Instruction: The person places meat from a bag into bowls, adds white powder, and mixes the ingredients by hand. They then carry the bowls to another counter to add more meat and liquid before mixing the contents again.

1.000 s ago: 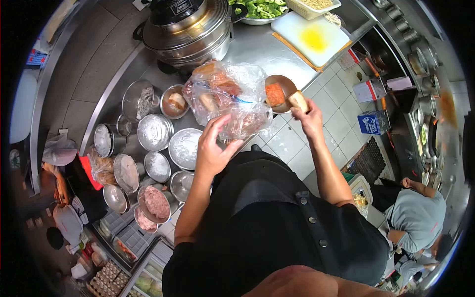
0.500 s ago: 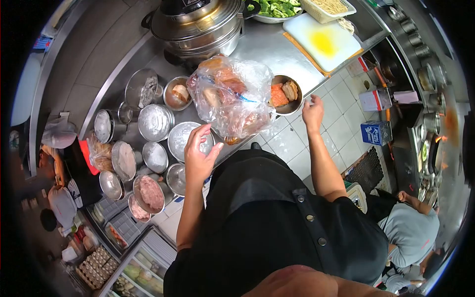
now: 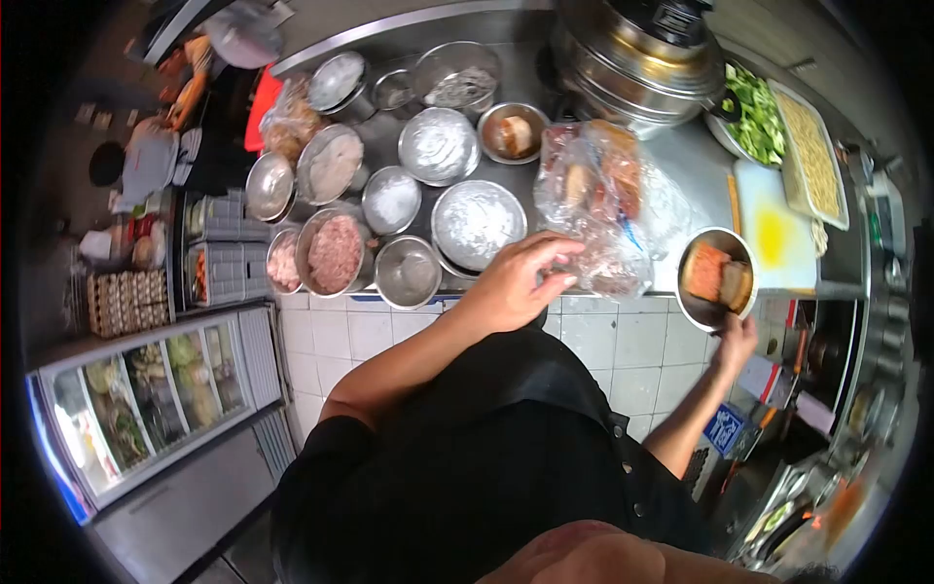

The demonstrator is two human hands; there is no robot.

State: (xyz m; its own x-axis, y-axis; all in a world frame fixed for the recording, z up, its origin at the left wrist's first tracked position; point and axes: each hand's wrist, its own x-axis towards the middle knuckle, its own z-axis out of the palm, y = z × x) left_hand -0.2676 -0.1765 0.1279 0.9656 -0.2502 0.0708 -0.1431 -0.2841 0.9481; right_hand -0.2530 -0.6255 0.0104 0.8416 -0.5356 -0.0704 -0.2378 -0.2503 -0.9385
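My right hand (image 3: pixel 736 343) grips the rim of a steel bowl (image 3: pixel 689 310) at the counter's front edge. Inside the bowl lie an orange-pink piece of food (image 3: pixel 704 271) and a browner piece (image 3: pixel 736 285). My left hand (image 3: pixel 518 282) is open, thumb and fingers apart, beside the lower left of a clear plastic bag (image 3: pixel 623 263). Brown and reddish food (image 3: pixel 615 167) shows through the bag, which rests on the counter.
Steel bowls stand left, one with minced meat (image 3: pixel 334 255). A large steel pot (image 3: pixel 637 73) is at the back. Right of it are chopped greens (image 3: pixel 754 115), a noodle tray (image 3: pixel 809 146) and a cutting board (image 3: pixel 773 234). A person (image 3: pixel 154 156) stands far left.
The view has turned, shifting the counter. My right hand, empty before, has taken hold of the bowl and tilted it. My left hand remains open near the bag.
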